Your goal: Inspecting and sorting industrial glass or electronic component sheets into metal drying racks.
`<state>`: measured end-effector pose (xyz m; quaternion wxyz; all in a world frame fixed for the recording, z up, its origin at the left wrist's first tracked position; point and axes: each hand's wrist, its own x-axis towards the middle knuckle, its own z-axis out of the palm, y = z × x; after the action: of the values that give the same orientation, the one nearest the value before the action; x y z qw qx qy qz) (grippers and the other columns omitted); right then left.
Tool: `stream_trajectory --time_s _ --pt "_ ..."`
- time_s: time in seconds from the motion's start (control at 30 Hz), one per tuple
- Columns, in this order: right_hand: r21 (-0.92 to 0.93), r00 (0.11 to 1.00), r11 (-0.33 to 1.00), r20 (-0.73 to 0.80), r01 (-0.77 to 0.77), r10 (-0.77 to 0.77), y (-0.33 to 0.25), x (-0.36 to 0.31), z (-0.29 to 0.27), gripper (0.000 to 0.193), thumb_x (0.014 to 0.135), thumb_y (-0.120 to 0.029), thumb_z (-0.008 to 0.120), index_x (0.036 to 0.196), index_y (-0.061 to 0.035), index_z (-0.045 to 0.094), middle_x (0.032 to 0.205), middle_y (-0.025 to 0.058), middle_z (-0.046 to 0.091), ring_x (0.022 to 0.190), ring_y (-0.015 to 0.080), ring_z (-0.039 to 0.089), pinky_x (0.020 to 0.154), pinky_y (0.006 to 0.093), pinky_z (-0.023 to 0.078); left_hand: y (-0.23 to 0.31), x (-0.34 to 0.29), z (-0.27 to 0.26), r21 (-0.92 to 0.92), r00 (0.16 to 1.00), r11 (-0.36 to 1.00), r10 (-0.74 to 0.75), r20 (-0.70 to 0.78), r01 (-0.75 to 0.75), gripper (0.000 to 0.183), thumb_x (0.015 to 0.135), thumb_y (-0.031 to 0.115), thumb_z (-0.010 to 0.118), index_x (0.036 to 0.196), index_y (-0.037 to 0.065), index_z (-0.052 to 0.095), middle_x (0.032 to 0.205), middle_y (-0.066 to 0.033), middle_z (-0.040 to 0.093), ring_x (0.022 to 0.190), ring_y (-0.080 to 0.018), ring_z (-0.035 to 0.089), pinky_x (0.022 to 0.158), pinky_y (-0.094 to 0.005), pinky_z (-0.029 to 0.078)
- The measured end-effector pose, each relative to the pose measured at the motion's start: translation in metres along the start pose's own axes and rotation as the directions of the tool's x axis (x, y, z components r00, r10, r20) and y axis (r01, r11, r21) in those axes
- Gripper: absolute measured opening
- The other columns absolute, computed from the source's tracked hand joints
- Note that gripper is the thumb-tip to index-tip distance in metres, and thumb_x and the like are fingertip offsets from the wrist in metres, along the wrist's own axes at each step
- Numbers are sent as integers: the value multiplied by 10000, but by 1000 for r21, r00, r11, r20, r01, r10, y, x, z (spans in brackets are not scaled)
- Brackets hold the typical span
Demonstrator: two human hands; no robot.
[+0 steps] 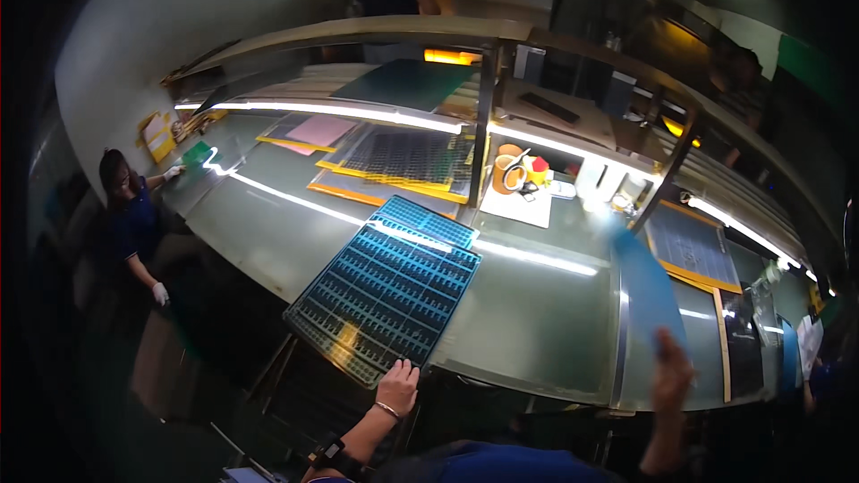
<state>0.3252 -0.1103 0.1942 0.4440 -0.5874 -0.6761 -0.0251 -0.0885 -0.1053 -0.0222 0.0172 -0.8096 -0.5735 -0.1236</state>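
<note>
A blue circuit-board panel with rows of dark patterns lies slanted on the workbench, its near end reaching past the bench edge. Another patterned panel shows beyond its far end. The fingers of my left hand rest outstretched over its near right corner; the thumb is hard to make out. Off to the right, my right hand grips the lower end of a raised blue sheet. Both hand and sheet are blurred by motion, and the sheet's surface detail is lost.
Panels with yellow-orange edges are stacked at the back under a shelf. Tape rolls stand on white paper. Another framed panel lies at right. A gloved co-worker handles sheets at far left. A post supports the shelf.
</note>
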Motion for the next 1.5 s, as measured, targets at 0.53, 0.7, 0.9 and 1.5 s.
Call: stream_trajectory --time_s 0.53,0.7,0.9,1.5 --pt "-212 813 916 555 341 -174 39 -113 175 362 759 -146 557 1119 -173 584 1186 210 499 1052 410 504 918 506 374 -17 -4 -26 -139 971 990 22 238 12 219 726 259 635 838 82 571 912 -126 512 904 -283 528 687 -384 491" --pt "-70 697 964 705 256 -134 12 -78 175 423 767 -393 621 1103 -138 589 1193 209 495 1147 390 430 975 524 292 -18 -30 -9 -127 997 989 70 -21 -72 180 759 129 582 910 30 579 1055 -173 546 1004 -338 531 778 -402 487" --pt "366 371 851 782 377 -500 -57 -20 277 543 735 -343 655 1209 -131 497 1296 139 424 1209 292 381 1007 488 256 -13 -49 12 -209 939 976 -125 -321 59 172 781 6 510 941 -19 568 960 -193 614 937 -325 594 855 -410 474" --pt "585 522 626 365 515 -771 -200 128 342 190 750 -32 482 912 -62 576 722 135 601 649 283 604 551 372 470 -15 60 -18 -65 773 777 -608 181 626 467 809 495 474 1241 318 471 1412 -122 245 1283 -473 87 914 -713 99"
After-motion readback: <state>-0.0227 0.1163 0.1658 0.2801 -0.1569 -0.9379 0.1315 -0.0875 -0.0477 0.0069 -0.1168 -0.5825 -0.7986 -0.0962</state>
